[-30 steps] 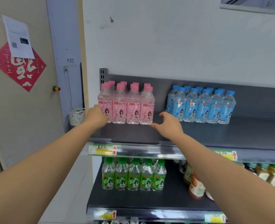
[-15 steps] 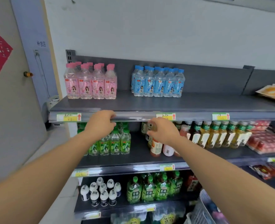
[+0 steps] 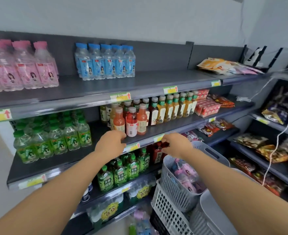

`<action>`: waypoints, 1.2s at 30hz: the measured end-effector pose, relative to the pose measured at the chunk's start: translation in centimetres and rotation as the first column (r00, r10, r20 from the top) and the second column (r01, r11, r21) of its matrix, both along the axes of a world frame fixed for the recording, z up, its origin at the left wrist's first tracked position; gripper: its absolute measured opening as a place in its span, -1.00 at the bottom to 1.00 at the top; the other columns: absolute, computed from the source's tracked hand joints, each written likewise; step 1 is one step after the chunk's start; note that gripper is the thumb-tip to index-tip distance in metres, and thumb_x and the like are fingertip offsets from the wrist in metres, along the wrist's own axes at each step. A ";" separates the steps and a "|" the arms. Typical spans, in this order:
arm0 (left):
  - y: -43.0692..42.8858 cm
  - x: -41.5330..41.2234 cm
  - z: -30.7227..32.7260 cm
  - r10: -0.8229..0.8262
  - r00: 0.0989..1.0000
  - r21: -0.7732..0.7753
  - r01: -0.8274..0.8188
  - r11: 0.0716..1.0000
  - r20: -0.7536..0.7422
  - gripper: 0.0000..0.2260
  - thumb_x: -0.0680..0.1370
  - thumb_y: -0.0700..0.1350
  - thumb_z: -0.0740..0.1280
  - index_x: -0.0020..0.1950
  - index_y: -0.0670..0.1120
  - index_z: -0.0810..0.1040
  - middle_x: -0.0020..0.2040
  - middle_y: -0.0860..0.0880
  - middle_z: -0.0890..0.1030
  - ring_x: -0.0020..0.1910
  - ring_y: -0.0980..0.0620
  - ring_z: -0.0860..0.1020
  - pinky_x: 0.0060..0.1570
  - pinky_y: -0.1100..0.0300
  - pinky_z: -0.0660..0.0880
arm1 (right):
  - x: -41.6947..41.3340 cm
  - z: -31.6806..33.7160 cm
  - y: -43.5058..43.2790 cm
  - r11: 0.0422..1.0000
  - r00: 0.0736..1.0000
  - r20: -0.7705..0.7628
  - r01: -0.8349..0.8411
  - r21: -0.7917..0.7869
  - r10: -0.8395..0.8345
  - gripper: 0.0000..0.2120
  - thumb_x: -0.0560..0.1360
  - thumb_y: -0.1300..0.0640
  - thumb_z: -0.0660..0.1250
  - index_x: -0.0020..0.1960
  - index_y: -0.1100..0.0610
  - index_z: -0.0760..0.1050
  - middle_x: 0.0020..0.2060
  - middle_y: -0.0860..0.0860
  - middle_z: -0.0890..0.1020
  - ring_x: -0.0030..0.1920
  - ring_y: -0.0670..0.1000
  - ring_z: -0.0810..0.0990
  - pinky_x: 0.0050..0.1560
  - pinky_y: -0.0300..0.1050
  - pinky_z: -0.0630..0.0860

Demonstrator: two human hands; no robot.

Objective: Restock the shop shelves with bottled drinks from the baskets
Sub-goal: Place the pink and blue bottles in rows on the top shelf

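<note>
The shop wall has grey shelves (image 3: 156, 80) full of drinks. A second ago both hands were up by the pink bottles (image 3: 26, 72) on the top shelf. Now the left hand (image 3: 111, 143) and right hand (image 3: 175, 145) are lower, loosely curled and holding nothing, near the basket (image 3: 209, 152). Spare bottles (image 3: 187, 173) lie inside. I think another grab comes next.

Top shelf (image 3: 156, 78): bottle cluster (image 3: 21, 72) far left, second cluster (image 3: 106, 65) right of it, apart; snack packets (image 3: 224, 66) at the far right end. Middle shelf (image 3: 99, 133) below: bottle block (image 3: 55, 138) left, juice bottles (image 3: 131, 119) centre, bottle row (image 3: 173, 107) right of them, cartons (image 3: 206, 107) beyond. Left hand (image 3: 112, 143) and right hand (image 3: 175, 145) before its front edge. Stacked baskets (image 3: 177, 187) lower right, loose bottles (image 3: 187, 172) in the top one.
</note>
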State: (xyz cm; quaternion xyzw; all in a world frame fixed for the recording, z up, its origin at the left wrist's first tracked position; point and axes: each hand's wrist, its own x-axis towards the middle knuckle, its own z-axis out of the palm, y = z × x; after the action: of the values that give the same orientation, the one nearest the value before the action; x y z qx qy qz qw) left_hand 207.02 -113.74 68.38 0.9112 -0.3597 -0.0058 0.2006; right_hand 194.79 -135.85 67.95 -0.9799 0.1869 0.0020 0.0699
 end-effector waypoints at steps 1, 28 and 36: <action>-1.1 -0.6 -0.4 -0.034 0.999 0.006 0.034 0.999 -0.007 -0.82 0.51 -0.11 0.35 0.10 -0.07 0.57 0.08 -0.07 0.58 0.09 -0.12 0.54 0.04 -0.01 0.51 | -1.0 -0.3 -0.8 1.000 1.000 -0.012 0.025 -0.001 -0.025 -0.58 0.50 -0.03 0.34 0.33 0.04 0.43 0.23 0.04 0.52 0.19 0.11 0.51 0.10 0.02 0.53; -28.8 -8.3 -18.6 -0.178 0.914 0.261 0.284 0.923 -0.364 -0.83 0.54 -0.12 0.32 0.10 -0.11 0.57 -0.01 -0.06 0.57 0.01 -0.08 0.53 -0.12 0.14 0.43 | -9.1 -17.9 -22.2 0.939 0.921 -0.313 0.295 0.176 -0.231 -0.70 0.50 0.13 0.24 0.22 0.06 0.51 0.12 0.06 0.59 0.14 0.13 0.56 0.05 -0.02 0.55; -32.2 -7.3 -24.2 -0.100 0.862 0.439 0.349 0.828 -0.496 -0.50 0.51 -0.10 0.36 0.39 -0.18 0.29 0.20 -0.17 0.43 0.12 -0.13 0.49 -0.08 0.10 0.43 | -5.9 -23.7 -23.6 0.895 0.877 -0.387 0.388 0.222 -0.284 -0.63 0.52 0.02 0.29 0.29 0.11 0.43 0.20 0.10 0.54 0.17 0.16 0.52 0.10 0.06 0.55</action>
State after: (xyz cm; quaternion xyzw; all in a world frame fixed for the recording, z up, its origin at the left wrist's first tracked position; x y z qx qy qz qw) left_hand 199.77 -145.95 44.16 0.8537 -0.3956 -0.3377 0.0255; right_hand 188.88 -159.43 44.25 -0.8946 0.3629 0.1889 0.1797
